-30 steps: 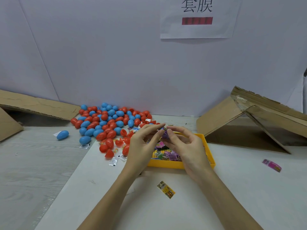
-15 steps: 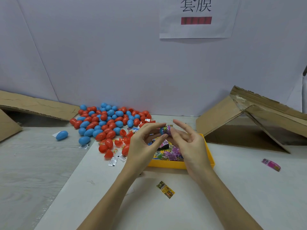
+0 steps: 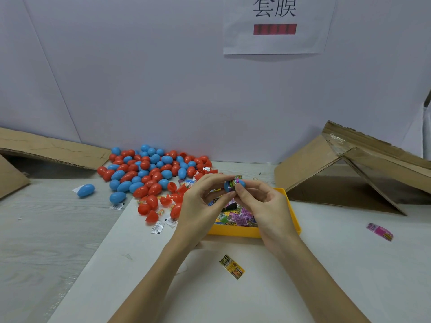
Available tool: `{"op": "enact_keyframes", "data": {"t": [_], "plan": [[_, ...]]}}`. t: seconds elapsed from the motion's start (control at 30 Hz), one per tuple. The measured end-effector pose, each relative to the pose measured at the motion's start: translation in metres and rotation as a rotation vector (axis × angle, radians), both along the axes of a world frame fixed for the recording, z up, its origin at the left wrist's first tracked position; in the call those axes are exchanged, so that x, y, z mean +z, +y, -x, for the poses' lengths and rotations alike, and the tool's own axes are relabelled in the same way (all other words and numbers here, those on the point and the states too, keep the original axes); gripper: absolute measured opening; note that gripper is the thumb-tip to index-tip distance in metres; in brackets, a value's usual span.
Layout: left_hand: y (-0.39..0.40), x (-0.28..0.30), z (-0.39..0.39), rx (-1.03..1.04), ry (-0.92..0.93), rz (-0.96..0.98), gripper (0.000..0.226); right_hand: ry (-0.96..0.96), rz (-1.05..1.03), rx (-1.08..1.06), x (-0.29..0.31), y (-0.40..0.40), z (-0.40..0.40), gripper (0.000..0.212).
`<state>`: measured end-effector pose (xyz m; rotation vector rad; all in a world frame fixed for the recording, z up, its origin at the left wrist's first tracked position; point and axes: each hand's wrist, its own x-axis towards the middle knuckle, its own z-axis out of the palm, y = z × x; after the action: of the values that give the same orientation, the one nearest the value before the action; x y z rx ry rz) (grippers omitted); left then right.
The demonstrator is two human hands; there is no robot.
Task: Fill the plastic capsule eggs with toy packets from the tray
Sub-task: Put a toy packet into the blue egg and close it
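Egg pile [image 3: 151, 173] at desk's back-left, then L hand [image 3: 198, 206] pinches one blue half of a capsule egg [image 3: 233, 184] w/ a packet now wedged between halves, R hand [image 3: 265, 203] pinching the other, above the yellow tray [image 3: 235, 231] – halves closer than 0.5 s ago, so prob. nearly shut.

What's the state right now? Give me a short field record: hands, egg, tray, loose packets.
left hand: pinches the blue egg from the left
right hand: pinches the egg from the right
blue egg: held above the tray, a toy packet sticking out between its halves
yellow tray: holds more packets
loose packets: yellow one near the arms, pink one far right
egg pile: red and blue, left of tray
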<state>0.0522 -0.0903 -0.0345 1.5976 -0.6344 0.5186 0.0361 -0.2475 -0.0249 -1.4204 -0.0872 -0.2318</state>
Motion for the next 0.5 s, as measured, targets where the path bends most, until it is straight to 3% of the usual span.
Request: {"op": "enact_keyframes", "data": {"t": [0.33, 0.4, 0.5], "plan": [[0.0013, -0.0024, -0.0015, 0.079, -0.040, -0.052, 0.038, 0.087, -0.139, 0.072, 0.0007, 0.0010, -0.0031, 0.041], [0.0007, -0.0030, -0.0016, 0.075, -0.035, -0.072, 0.041, 0.081, -0.119, 0.046, -0.0004, 0.0016, -0.0039, 0.033], [-0.0032, -0.0026, -0.0002, 0.018, 0.136, 0.011, 0.045, 0.067, -0.112, 0.026, -0.0021, 0.0017, -0.0035, 0.019]]}}
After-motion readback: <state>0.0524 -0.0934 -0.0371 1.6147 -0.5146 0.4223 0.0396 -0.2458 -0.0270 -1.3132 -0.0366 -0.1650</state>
